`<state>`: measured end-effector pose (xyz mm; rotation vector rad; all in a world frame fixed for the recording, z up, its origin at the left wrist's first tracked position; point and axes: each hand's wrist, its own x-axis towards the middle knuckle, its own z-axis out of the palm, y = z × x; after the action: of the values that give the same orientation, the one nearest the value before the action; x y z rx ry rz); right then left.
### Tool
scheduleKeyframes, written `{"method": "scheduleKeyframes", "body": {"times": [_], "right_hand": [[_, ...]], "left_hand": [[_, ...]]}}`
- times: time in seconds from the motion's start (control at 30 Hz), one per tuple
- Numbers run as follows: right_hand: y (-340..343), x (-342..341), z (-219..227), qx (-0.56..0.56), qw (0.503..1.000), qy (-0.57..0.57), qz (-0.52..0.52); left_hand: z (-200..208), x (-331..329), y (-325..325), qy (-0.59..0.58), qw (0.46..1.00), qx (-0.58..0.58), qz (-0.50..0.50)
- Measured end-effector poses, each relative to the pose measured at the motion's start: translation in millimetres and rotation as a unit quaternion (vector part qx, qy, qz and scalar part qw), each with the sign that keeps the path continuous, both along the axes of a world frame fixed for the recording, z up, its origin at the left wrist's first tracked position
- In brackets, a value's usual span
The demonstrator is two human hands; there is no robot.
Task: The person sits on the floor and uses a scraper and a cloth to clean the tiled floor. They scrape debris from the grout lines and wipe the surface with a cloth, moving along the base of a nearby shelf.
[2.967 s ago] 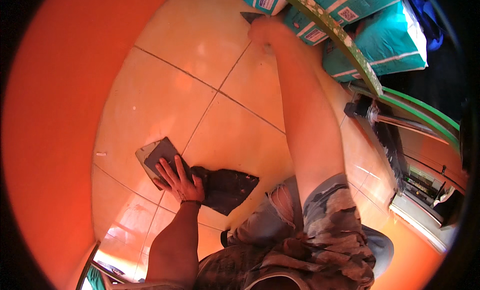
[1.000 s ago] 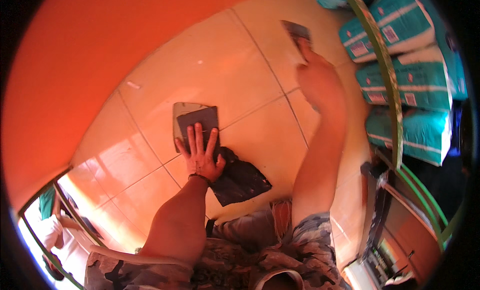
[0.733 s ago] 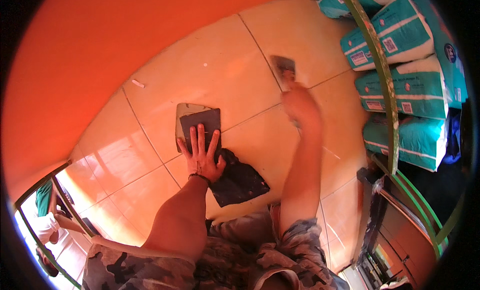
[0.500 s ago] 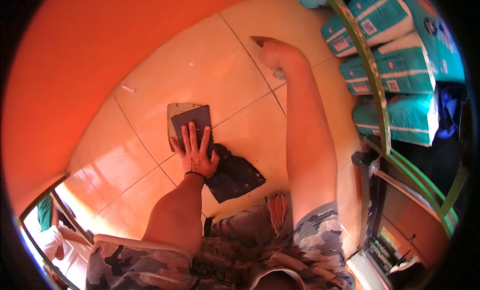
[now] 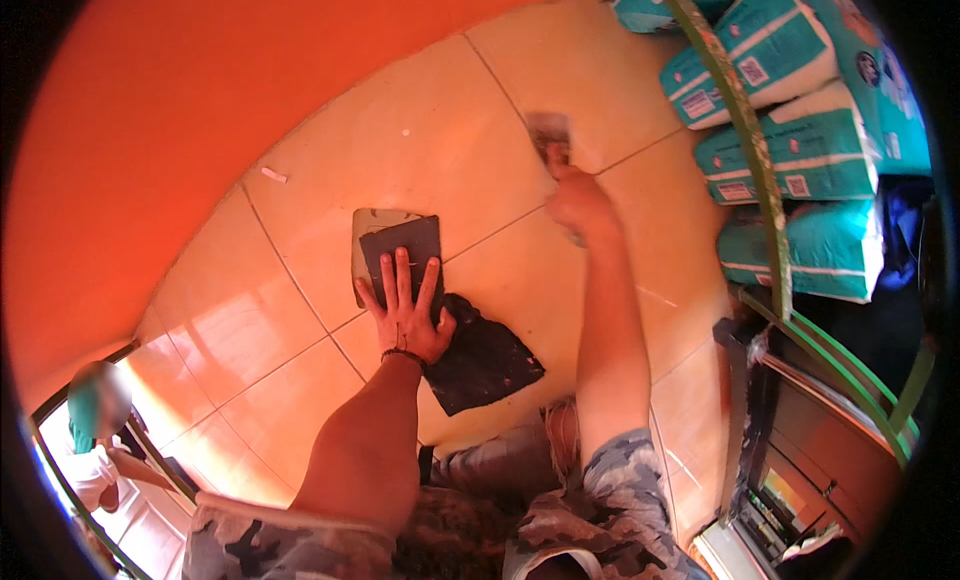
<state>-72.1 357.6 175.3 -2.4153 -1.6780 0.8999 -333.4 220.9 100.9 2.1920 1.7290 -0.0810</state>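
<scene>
My left hand (image 5: 405, 320) lies flat with its fingers spread on a dark grey square sheet (image 5: 425, 236). That sheet partly covers a tan sheet (image 5: 366, 226) on the tiled floor. Beside my left thumb a black, cloth-like piece (image 5: 485, 365) with ragged edges lies on the tiles. Farther out to the right, my right hand (image 5: 585, 205) is closed around a scraper (image 5: 550, 132). Its wide blade points away from me and is blurred by motion; I cannot tell whether it touches the floor.
An orange wall (image 5: 220, 90) borders the floor at the far left. Teal-and-white packages (image 5: 800, 245) fill a green metal rack (image 5: 752, 145) on the right. A small pale scrap (image 5: 273, 175) lies near the wall. Another person (image 5: 95, 450) is at the lower left.
My right hand has come back toward me, and the scraper has turned from pointing left to pointing away. My left hand stays flat on the dark sheet. The view has shifted slightly.
</scene>
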Motion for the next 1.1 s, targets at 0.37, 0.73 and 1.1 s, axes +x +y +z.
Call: {"method": "scheduleKeyframes", "body": {"times": [0.37, 0.73, 1.1], "right_hand": [[53, 23, 53, -0.119, 0.991, 0.064, -0.021], [-25, 10, 4, 0.118, 0.993, -0.010, -0.009], [-29, 26, 51, -0.086, 0.992, -0.001, 0.095]], "left_hand": [[-4, 5, 6, -0.017, 0.999, 0.029, 0.010], [-3, 0, -6, -0.031, 0.999, 0.035, 0.021], [1, 2, -6, -0.013, 0.996, 0.081, 0.033]]}}
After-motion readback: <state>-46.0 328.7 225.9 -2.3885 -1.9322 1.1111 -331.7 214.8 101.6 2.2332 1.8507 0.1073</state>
